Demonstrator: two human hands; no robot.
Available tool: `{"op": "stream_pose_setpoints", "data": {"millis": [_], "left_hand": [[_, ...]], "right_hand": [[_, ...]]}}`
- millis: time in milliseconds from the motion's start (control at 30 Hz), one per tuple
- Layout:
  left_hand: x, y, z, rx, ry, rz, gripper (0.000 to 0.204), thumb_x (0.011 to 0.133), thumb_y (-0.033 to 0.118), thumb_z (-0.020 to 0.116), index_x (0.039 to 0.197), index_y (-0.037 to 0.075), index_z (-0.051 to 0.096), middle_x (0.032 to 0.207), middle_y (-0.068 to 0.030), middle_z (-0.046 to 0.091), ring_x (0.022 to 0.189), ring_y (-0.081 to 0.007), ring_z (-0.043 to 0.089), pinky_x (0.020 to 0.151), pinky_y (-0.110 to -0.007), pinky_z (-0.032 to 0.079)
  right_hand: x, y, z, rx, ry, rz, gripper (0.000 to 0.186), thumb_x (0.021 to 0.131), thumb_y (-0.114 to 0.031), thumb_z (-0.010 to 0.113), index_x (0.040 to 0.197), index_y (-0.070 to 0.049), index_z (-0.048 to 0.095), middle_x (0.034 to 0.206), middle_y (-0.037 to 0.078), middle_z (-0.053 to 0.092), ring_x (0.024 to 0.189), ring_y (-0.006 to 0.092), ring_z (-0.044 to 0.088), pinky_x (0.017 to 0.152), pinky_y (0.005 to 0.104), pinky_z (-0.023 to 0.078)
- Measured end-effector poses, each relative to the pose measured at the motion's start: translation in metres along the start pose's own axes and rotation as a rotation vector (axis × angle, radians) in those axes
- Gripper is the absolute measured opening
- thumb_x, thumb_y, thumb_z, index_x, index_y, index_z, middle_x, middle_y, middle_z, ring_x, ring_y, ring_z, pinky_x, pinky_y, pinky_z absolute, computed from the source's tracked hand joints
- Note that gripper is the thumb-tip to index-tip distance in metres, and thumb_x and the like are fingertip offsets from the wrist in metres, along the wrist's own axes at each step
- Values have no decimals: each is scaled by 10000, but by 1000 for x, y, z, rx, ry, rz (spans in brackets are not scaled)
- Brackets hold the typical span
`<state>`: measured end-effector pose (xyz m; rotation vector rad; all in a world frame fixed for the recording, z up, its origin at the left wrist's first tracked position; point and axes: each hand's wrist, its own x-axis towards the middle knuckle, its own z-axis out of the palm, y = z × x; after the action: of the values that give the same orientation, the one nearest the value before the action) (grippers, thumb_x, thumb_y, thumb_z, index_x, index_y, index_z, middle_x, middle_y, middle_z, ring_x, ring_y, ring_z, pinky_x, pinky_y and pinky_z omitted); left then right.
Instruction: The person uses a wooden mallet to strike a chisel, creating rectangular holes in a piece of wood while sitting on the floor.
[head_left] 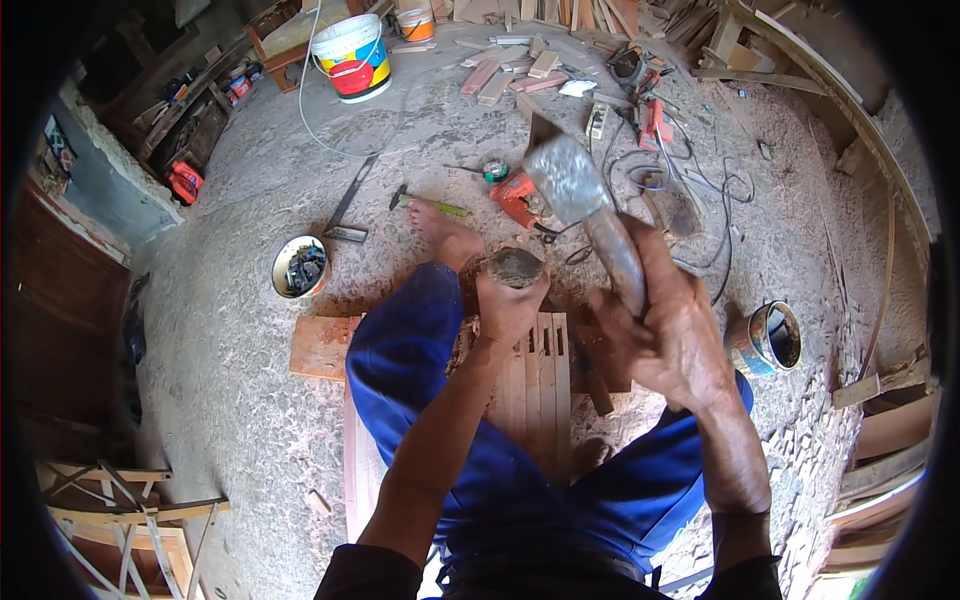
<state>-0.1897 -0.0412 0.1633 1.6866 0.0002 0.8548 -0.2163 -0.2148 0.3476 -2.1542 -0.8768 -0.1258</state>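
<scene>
My left hand (pixel 505 310) is closed around an upright tool, probably a chisel, whose worn round top (pixel 515 265) faces up; its lower end is hidden. Below it, pale wooden pieces with several slots (pixel 540 390) lie between my knees, over a reddish board (pixel 315 345). Up and to the right, my right hand (pixel 670 335) grips the metal handle of a heavy steel-headed hammer or hatchet (pixel 565 180), raised above the level of the left hand's tool.
Around me are a tub of hardware (pixel 300 265), a dirty can (pixel 770 340), a square (pixel 345 230), a green-handled hammer (pixel 440 208), an orange power tool (pixel 515 195), tangled cords, buckets (pixel 350 60) and wood offcuts (pixel 495 85). Stacked timber (pixel 890 430) lines the right side.
</scene>
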Motion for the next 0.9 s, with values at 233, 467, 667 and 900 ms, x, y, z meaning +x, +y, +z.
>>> {"op": "stream_pose_setpoints", "data": {"millis": [233,467,667,900], "left_hand": [[7,16,1,-66,-53,71,224,757,-12,750,961,7,661,811,-85,692,769,-208,678,696,-326,531],[28,-4,2,-71,-102,-384,140,798,29,759,863,-20,644,767,-23,666,680,-114,603,636,-302,500],[20,-9,11,16,-116,-227,169,792,40,764,891,-11,637,820,-54,673,690,-155,624,664,-313,508],[-39,0,-9,-230,30,-63,146,810,34,751,907,3,646,785,-30,661,658,-131,627,573,-302,512]], "right_hand": [[-1,49,26,-484,-392,-76,647,760,-3,617,1361,22,378,826,286,660,703,418,680,611,509,545],[40,0,-18,-56,27,-87,530,877,-50,626,1381,-42,463,997,217,684,859,261,705,678,373,576],[46,26,-1,-469,-131,-38,513,862,-87,638,1329,-1,447,958,267,684,812,345,707,689,456,573],[-18,51,2,-149,-483,129,611,767,-8,622,1340,32,413,834,295,673,766,440,694,724,498,573]]}}
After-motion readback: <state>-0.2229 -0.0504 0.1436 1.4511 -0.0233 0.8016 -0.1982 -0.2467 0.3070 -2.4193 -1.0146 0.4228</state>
